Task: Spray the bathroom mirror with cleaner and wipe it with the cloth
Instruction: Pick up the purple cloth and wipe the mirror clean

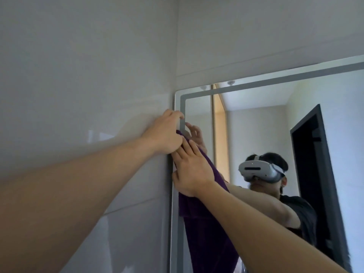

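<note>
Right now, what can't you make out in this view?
Spray cleaner: nowhere in the head view.
Mirror: bottom and right side are cut off by the picture's edges.
Left hand: its own knuckles hide whether it pinches the cloth or only touches the mirror's edge.
Area beneath the cloth and right hand: covered by both.

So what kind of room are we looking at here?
Most likely a home bathroom. A large wall mirror with a frosted border hangs next to the corner, the walls are glossy pale tiles, and a purple cloth is held against the glass, as if for cleaning.
</note>
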Action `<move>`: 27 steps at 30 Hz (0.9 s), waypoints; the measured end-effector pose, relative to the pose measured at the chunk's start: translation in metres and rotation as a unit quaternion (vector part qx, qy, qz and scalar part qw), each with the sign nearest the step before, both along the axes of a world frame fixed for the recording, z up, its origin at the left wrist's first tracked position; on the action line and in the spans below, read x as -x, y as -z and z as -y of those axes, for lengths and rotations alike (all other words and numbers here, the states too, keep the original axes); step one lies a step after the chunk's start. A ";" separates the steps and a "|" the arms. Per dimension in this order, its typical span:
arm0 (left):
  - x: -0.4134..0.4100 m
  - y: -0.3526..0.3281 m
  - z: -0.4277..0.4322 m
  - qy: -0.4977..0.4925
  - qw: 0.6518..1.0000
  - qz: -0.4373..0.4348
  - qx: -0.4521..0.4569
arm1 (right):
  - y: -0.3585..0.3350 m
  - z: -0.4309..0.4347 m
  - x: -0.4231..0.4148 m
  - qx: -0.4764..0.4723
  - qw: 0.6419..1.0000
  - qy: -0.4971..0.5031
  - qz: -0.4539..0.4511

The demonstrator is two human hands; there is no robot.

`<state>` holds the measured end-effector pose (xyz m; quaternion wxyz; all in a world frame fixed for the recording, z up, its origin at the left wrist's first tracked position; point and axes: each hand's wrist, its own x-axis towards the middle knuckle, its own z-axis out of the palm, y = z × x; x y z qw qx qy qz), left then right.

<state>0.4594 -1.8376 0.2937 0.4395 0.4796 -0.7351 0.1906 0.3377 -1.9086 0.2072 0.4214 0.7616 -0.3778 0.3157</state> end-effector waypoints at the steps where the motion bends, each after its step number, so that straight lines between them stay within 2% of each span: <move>1: -0.001 0.000 0.002 -0.003 1.000 0.024 -0.012 | 0.011 0.000 0.003 0.000 1.000 0.013 -0.023; 6: -0.005 0.008 0.007 -0.055 0.984 0.165 -0.041 | 0.079 -0.003 0.034 -0.035 0.991 0.036 -0.123; 10: -0.011 0.024 0.007 -0.139 0.927 0.347 -0.003 | 0.103 -0.011 0.071 -0.047 0.983 0.058 -0.166; 13: -0.014 0.029 0.012 -0.178 0.896 0.406 0.017 | 0.095 -0.020 0.088 -0.037 0.984 0.071 -0.157; 16: -0.015 0.034 0.015 -0.222 0.862 0.455 0.026 | 0.088 -0.027 0.094 -0.014 0.990 0.098 -0.097; 18: -0.015 0.037 0.017 -0.233 0.852 0.467 0.033 | 0.084 -0.032 0.094 0.007 0.992 0.123 -0.031; 20: -0.013 0.041 0.019 -0.231 0.857 0.460 0.035 | 0.083 -0.033 0.092 0.024 0.990 0.136 0.022; 27: 0.003 0.067 0.047 -0.240 0.890 0.387 0.039 | 0.095 -0.027 0.072 0.044 0.981 0.162 0.094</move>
